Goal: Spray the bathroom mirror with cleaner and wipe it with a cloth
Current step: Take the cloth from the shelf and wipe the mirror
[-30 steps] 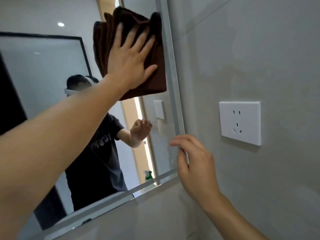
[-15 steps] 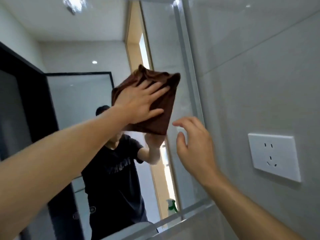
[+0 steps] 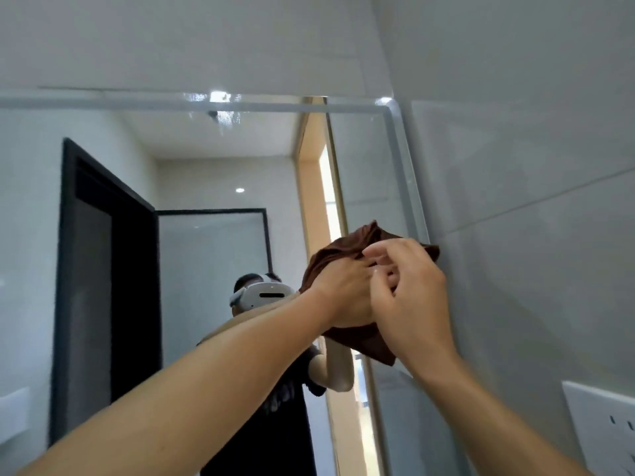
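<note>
Since a moment ago the right hand (image 3: 409, 297) has come in from beside the mirror's edge and now overlaps the left hand (image 3: 347, 293) at the brown cloth (image 3: 347, 250). The view has also tilted upward, so the mirror's (image 3: 213, 159) top right corner is in sight. The left hand presses the bunched cloth against the glass near the mirror's right edge, fingers curled onto the fabric. The right hand's fingertips (image 3: 372, 250) pinch at the cloth's upper folds. A white wall socket (image 3: 604, 427) sits at lower right on the tiled wall (image 3: 532, 149).
</note>
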`<state>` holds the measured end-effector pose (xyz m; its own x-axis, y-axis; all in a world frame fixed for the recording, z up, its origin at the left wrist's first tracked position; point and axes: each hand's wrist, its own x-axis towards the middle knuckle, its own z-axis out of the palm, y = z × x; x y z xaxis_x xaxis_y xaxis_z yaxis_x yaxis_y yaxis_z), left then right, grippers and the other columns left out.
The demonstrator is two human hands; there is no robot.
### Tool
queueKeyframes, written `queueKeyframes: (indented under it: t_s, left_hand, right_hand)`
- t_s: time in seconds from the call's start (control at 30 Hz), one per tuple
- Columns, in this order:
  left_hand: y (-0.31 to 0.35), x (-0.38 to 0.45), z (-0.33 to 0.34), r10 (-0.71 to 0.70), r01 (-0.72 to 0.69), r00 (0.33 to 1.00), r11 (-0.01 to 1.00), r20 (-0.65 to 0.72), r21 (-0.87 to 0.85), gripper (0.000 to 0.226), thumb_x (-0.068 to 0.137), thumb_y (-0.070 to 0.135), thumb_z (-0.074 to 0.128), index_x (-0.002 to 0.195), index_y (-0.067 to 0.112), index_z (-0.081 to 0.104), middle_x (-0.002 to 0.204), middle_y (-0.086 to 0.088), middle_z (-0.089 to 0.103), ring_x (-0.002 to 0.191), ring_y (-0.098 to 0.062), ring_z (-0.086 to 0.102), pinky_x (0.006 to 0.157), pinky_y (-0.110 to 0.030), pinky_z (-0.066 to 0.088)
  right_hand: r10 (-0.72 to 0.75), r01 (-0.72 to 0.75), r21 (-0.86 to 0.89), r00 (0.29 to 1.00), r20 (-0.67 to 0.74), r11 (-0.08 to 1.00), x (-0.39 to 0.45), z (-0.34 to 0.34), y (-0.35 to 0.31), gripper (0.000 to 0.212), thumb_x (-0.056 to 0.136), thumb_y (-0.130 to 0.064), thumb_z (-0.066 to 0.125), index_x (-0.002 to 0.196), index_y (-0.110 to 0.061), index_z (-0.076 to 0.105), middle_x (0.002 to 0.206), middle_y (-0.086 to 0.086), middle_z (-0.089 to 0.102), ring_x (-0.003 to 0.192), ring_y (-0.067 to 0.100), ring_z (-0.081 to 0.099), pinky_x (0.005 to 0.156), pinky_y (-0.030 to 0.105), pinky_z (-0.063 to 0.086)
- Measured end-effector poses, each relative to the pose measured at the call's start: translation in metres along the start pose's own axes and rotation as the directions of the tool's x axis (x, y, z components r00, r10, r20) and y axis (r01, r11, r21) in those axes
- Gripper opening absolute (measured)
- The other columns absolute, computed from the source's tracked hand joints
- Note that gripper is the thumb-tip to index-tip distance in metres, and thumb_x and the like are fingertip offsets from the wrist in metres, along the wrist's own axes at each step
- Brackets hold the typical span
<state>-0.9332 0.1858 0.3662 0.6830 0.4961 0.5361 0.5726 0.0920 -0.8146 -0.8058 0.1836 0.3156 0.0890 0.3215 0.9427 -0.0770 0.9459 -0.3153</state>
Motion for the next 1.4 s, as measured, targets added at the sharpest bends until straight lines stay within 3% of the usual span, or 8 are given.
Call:
queueKeyframes:
  t_s: [0.07,0.17,0.47,0.67,1.0,1.17,1.3,1.4]
  left_hand:
    - [-0.033,0.015,0.004,0.067,-0.081,0.990,0.991,0.122,0.109,0.047,0.085,0.039,0.033,0.112,0.018,0.065,0.111,0.002,0.070,0.101,-0.013,0.064,0.086,-0.025,0.052]
    - [-0.084,0.059,0.005,-0.141,0.047,0.927,0.963,0.347,0.266,0.071,0.093,0.062,0.014,0.156,0.030,0.019,0.163,0.002,0.024,0.148,-0.023,0.023,0.121,-0.044,0.018]
    - [-0.162,0.178,0.015,-0.535,0.489,0.841,0.815,0.081,0.310,0.074,0.095,0.067,0.027,0.158,0.031,0.015,0.165,0.002,0.017,0.149,-0.028,0.019,0.112,-0.045,0.032]
    - [-0.165,0.176,0.014,-0.568,0.526,0.819,0.799,0.083,0.290,0.075,0.094,0.068,0.026,0.158,0.030,0.014,0.165,0.001,0.017,0.149,-0.027,0.018,0.111,-0.045,0.030]
    - [-0.226,0.042,-0.061,-0.683,0.660,0.728,0.678,-0.054,0.324,0.077,0.092,0.070,0.022,0.158,0.029,0.016,0.164,0.001,0.020,0.148,-0.026,0.021,0.117,-0.049,0.019]
    - [-0.277,-0.088,-0.138,-0.794,0.774,0.586,0.490,-0.161,0.401,0.077,0.093,0.070,0.019,0.158,0.027,0.016,0.165,0.001,0.019,0.146,-0.029,0.025,0.119,-0.055,0.014]
    - [-0.305,-0.199,-0.191,-0.858,0.867,0.422,0.288,-0.292,0.407,0.077,0.094,0.069,0.019,0.157,0.024,0.021,0.165,-0.001,0.019,0.144,-0.033,0.028,0.119,-0.057,0.015]
    - [-0.305,-0.254,-0.208,-0.884,0.915,0.296,0.154,-0.361,0.372,0.080,0.094,0.070,0.015,0.156,0.020,0.021,0.165,-0.005,0.019,0.144,-0.037,0.026,0.118,-0.059,0.015]
  right_hand:
    - [-0.011,0.012,0.024,1.000,-0.016,1.000,0.007,0.000,0.002,0.025,0.088,0.002,0.057,0.100,-0.017,0.068,0.102,-0.008,0.061,0.092,-0.001,0.057,0.078,0.004,0.043]
    - [-0.007,0.013,0.081,0.998,-0.063,0.997,0.022,-0.003,0.006,0.024,0.088,0.003,0.056,0.092,-0.017,0.068,0.096,-0.009,0.063,0.090,0.003,0.059,0.075,0.009,0.046]
    - [0.017,0.004,0.148,0.990,-0.137,0.989,0.043,-0.012,0.028,0.025,0.094,0.000,0.055,0.092,-0.023,0.066,0.095,-0.012,0.062,0.094,-0.019,0.054,0.070,-0.004,0.039]
    - [-0.004,0.018,0.113,0.992,-0.127,0.993,0.060,0.001,0.013,0.027,0.094,-0.003,0.050,0.103,-0.024,0.066,0.105,-0.012,0.062,0.097,-0.001,0.057,0.076,0.004,0.044]
    - [-0.068,0.074,0.131,0.996,-0.052,0.989,0.059,0.066,-0.063,0.029,0.094,-0.004,0.051,0.111,-0.025,0.064,0.109,-0.011,0.060,0.095,0.001,0.055,0.075,0.006,0.041]
    - [-0.060,0.054,0.205,0.998,0.020,0.977,0.029,0.112,-0.112,0.030,0.095,-0.010,0.056,0.111,-0.034,0.058,0.107,-0.020,0.053,0.095,-0.005,0.055,0.072,0.002,0.043]
    - [-0.078,0.053,0.272,0.993,0.083,0.961,0.008,0.141,-0.145,0.033,0.095,-0.013,0.056,0.114,-0.040,0.053,0.107,-0.024,0.051,0.093,-0.001,0.061,0.077,0.020,0.056]
    - [-0.150,0.116,0.280,0.984,0.101,0.953,0.002,0.149,-0.155,0.033,0.095,-0.013,0.051,0.118,-0.036,0.056,0.111,-0.022,0.053,0.096,-0.003,0.056,0.077,0.014,0.048]
